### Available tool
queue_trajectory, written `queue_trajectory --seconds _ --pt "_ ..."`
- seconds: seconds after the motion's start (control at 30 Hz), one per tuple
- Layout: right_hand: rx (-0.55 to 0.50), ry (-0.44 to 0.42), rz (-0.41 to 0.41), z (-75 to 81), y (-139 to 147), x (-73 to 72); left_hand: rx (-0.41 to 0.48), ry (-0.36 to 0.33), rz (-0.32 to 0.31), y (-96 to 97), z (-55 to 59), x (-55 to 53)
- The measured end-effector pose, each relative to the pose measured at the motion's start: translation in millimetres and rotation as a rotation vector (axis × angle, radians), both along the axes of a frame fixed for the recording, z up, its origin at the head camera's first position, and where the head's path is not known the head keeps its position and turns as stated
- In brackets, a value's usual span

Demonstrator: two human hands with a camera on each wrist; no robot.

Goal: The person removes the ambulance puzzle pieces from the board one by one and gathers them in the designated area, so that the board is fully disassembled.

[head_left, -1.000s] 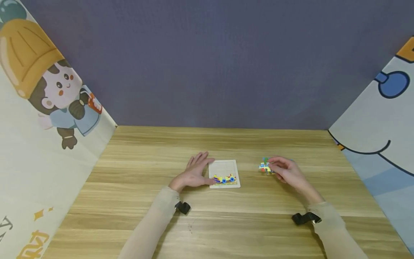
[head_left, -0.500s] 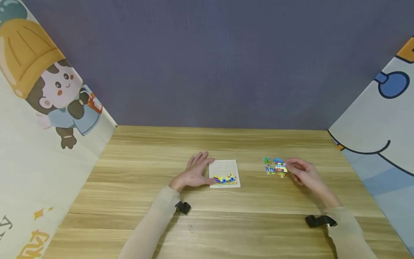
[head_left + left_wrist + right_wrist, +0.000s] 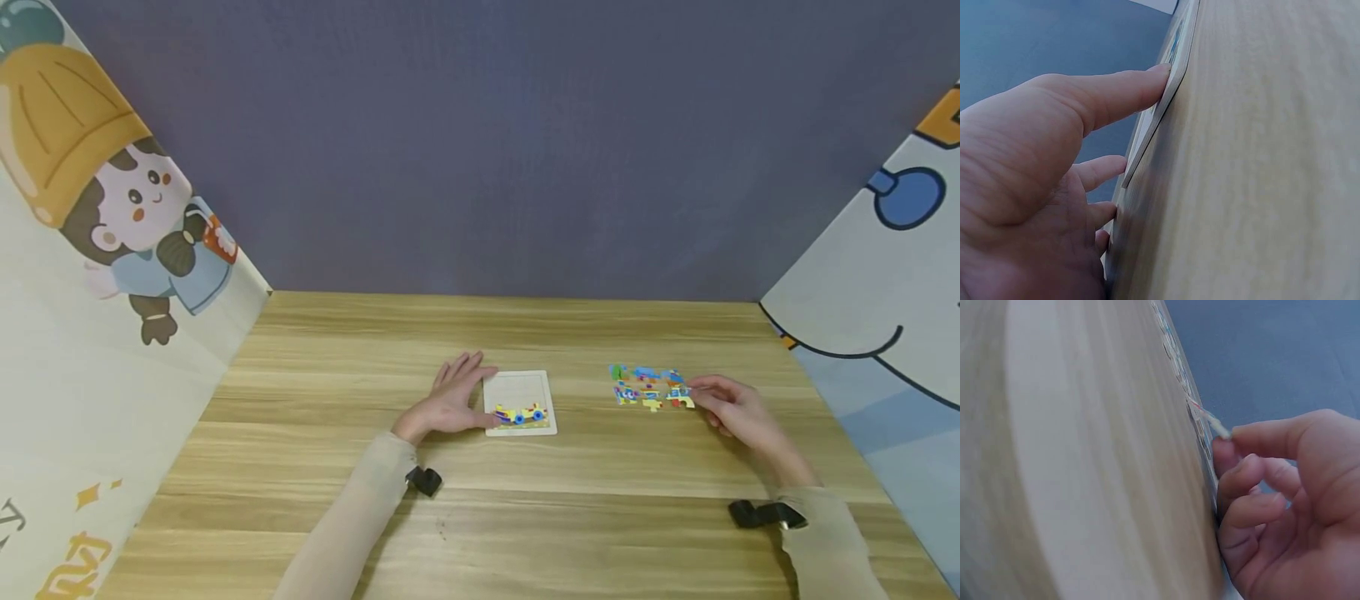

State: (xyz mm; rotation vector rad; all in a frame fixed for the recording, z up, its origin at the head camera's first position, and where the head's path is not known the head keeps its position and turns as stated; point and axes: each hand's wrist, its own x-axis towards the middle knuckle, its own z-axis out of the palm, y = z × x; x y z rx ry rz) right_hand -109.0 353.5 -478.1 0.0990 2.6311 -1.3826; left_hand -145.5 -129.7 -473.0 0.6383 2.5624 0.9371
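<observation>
My left hand (image 3: 447, 407) rests at the left side of a white square puzzle board (image 3: 517, 385), its fingers stretched out and the thumb (image 3: 1141, 87) pressing on the board's edge. A yellow and blue car picture fills the board's lower part; its upper part is bare and pale. To the right, my right hand (image 3: 738, 412) pinches a colourful jigsaw piece (image 3: 679, 397) between thumb and forefinger. That piece (image 3: 1210, 420) is tilted in the right wrist view, its far end down by the other pieces.
Several loose jigsaw pieces (image 3: 626, 393) lie in a small group on the wooden table (image 3: 480, 517), left of my right hand. A dark blue panel (image 3: 480, 150) rises behind the table, and printed panels with cartoon figures (image 3: 877, 275) stand at both sides.
My right hand has moved right with the pinched jigsaw piece, from the group's left side to its right end, uncovering the other pieces. My left hand and the board have stayed in place.
</observation>
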Motion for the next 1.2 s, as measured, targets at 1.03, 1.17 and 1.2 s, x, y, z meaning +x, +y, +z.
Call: queue_trajectory --seconds 1.03,1.17,1.2 --pt "0.268 0.008 0.047 4.3 -0.3 1.5 -0.016 0.008 -0.013 -1.1 -2.4 -0.5" --pt "0.279 0.016 0.046 4.4 -0.9 1.4 -0.005 0.005 -0.016 -1.5 -2.6 -1.1" --pt "0.283 0.018 0.049 4.1 -0.9 1.3 -0.004 0.004 -0.016 -1.5 -3.2 -1.3"
